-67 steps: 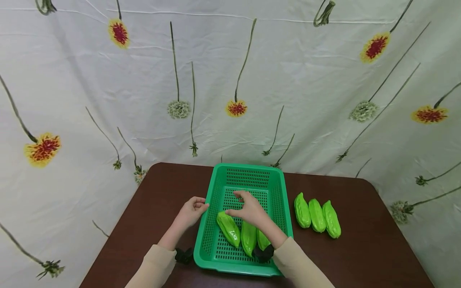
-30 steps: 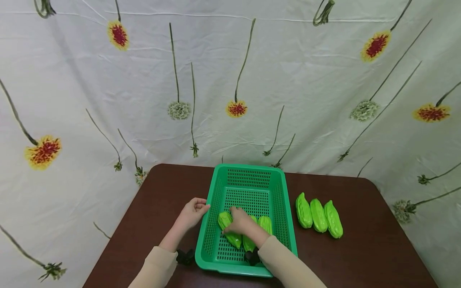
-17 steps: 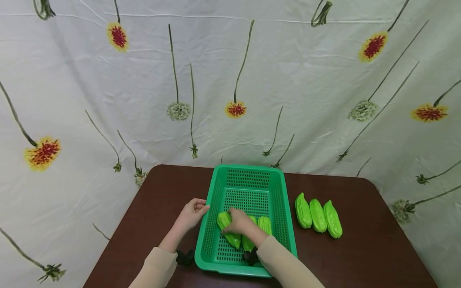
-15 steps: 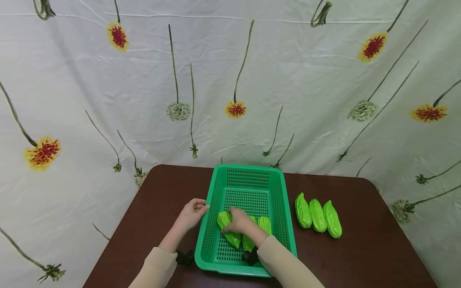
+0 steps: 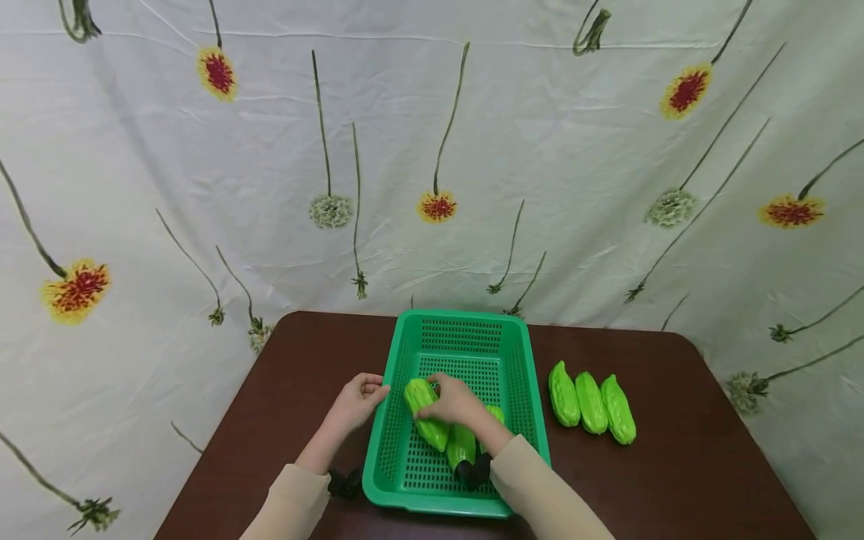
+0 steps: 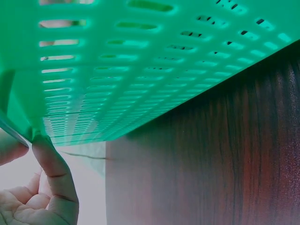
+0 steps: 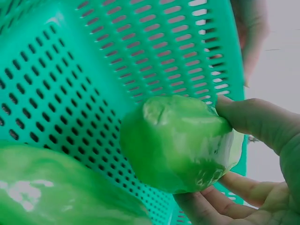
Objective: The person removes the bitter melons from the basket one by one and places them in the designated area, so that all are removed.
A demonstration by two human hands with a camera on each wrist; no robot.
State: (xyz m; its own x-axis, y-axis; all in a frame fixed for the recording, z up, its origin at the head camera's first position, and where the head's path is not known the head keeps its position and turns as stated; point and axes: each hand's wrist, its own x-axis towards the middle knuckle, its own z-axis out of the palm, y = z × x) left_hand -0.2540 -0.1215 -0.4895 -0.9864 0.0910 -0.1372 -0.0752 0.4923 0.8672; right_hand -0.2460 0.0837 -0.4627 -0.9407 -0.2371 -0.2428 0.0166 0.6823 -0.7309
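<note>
A green perforated plastic basket (image 5: 439, 505) stands on the table. My left hand (image 5: 359, 397) pinches its left rim; the left wrist view shows thumb and finger (image 6: 55, 171) on either side of the rim. Inside the basket, my right hand (image 5: 459, 403) grips a light-green bitter melon (image 5: 432, 431) by its sides. In the right wrist view this bitter melon (image 7: 173, 145) sits between thumb and fingers, off the basket floor. Two more bitter melons lie to its right, one (image 5: 462, 448) partly under the right wrist, the other (image 5: 496, 412) mostly hidden by the forearm.
Three bitter melons lie side by side on the table right of the basket: a left one (image 5: 564, 394), a middle one (image 5: 591, 403) and a right one (image 5: 617, 411). The dark brown table (image 5: 310, 352) backs onto a flowered cloth (image 5: 270, 150).
My right hand came down onto the left bitter melon, took hold of it and has raised it slightly, up and away. My left hand stays at the basket's rim.
</note>
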